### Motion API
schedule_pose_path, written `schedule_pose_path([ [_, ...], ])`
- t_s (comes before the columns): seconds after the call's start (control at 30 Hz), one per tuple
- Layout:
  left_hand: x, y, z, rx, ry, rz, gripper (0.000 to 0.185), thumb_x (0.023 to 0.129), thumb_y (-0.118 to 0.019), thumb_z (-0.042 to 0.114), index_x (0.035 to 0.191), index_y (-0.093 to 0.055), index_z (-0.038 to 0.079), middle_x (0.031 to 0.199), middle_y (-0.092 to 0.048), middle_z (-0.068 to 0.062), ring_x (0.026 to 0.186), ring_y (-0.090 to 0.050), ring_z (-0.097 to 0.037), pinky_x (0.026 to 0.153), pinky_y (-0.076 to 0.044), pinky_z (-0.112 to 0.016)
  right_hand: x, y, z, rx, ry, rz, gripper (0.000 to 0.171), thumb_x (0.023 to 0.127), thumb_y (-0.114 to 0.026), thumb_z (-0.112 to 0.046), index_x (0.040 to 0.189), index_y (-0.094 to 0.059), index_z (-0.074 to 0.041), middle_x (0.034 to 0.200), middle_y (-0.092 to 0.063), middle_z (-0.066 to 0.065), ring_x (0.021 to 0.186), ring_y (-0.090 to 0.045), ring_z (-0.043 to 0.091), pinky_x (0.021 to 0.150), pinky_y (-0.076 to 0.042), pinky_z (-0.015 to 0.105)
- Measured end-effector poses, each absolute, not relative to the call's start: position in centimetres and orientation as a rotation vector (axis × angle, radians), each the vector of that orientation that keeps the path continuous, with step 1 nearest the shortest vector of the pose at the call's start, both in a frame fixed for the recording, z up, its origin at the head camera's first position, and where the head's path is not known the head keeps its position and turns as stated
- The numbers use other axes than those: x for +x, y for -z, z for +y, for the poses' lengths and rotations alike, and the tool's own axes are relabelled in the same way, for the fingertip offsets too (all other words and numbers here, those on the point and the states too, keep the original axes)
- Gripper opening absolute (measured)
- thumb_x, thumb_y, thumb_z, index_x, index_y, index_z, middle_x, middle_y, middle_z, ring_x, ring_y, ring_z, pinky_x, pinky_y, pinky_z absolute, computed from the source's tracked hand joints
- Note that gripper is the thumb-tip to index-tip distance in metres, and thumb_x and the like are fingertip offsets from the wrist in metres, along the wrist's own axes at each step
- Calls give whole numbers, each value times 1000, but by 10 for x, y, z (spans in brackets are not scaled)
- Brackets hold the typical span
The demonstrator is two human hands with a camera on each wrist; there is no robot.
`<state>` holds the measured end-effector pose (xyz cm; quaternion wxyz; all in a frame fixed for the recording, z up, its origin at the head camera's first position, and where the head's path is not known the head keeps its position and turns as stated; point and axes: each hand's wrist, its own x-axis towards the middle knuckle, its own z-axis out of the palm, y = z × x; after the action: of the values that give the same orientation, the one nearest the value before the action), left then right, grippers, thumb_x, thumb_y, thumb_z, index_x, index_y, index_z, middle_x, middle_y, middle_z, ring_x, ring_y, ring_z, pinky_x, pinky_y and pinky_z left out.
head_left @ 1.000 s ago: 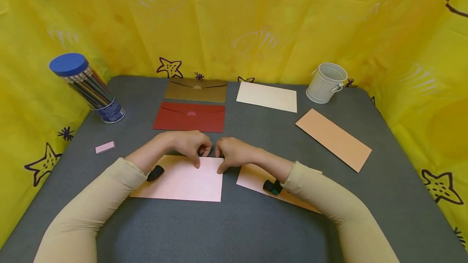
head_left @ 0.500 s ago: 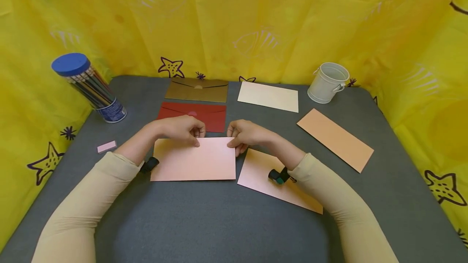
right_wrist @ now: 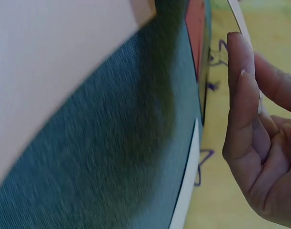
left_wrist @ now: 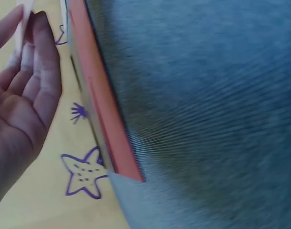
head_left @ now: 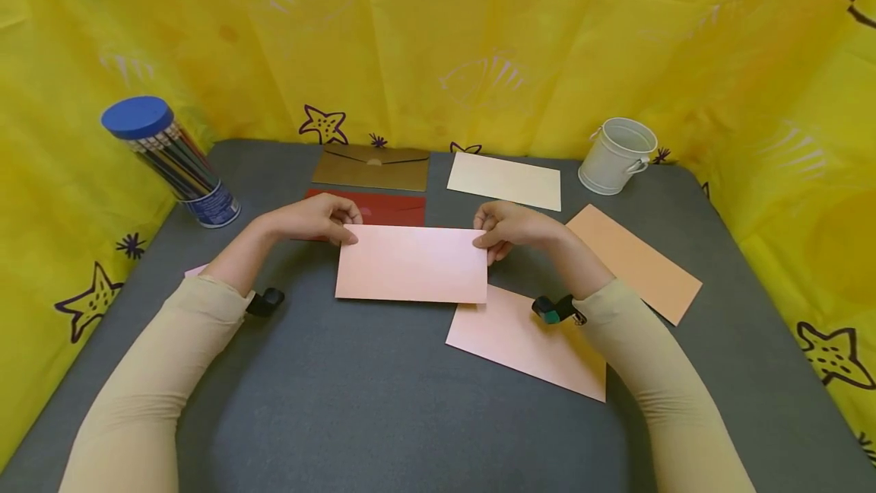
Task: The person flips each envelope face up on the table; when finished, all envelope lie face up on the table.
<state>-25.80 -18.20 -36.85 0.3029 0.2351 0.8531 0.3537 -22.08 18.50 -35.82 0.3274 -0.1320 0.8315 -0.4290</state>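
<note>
A pale pink envelope (head_left: 413, 265) is held up above the grey table in the head view. Its upper left corner is pinched by my left hand (head_left: 316, 215), thumb on the near face. My right hand (head_left: 516, 225) pinches the upper right corner the same way. In each wrist view only a thin edge of the envelope shows between thumb and fingers. Below and to the right, another pink envelope (head_left: 527, 345) lies on the table, partly under my right forearm. Behind the left hand a red envelope (head_left: 390, 206) lies partly hidden.
A gold envelope (head_left: 372, 170) and a cream one (head_left: 504, 179) lie at the back. An orange envelope (head_left: 636, 265) lies right, near a small white bucket (head_left: 617, 157). A tub of pencils (head_left: 185, 162) stands left; a pink eraser (head_left: 195, 270) is mostly hidden by the left forearm.
The pink envelope has come up off the table and moved away from me and to the right. My hands have spread apart, from near its right end to its two upper corners.
</note>
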Motion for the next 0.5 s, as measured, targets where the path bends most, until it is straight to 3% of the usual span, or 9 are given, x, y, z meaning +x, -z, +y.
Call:
schedule_pose_path([
  [0.2,-262,377,-186,448,-1225,2113,38,93,-67,14,121,-47,-1,90,-59,-1,86,-64,-13,85,-59,-31,-227,356,200,-306,1189,2184,24,95,-63,-10,106,-45,1,76,-65,3,63,-71,15,61,-57,25],
  [0.5,-267,383,-189,306,-1510,2033,31,93,-66,8,117,-50,-2,91,-66,4,85,-64,-9,79,-59,-23,-230,360,209,-178,1417,2133,18,98,-61,-18,100,-50,-4,77,-63,2,68,-68,14,70,-61,28],
])
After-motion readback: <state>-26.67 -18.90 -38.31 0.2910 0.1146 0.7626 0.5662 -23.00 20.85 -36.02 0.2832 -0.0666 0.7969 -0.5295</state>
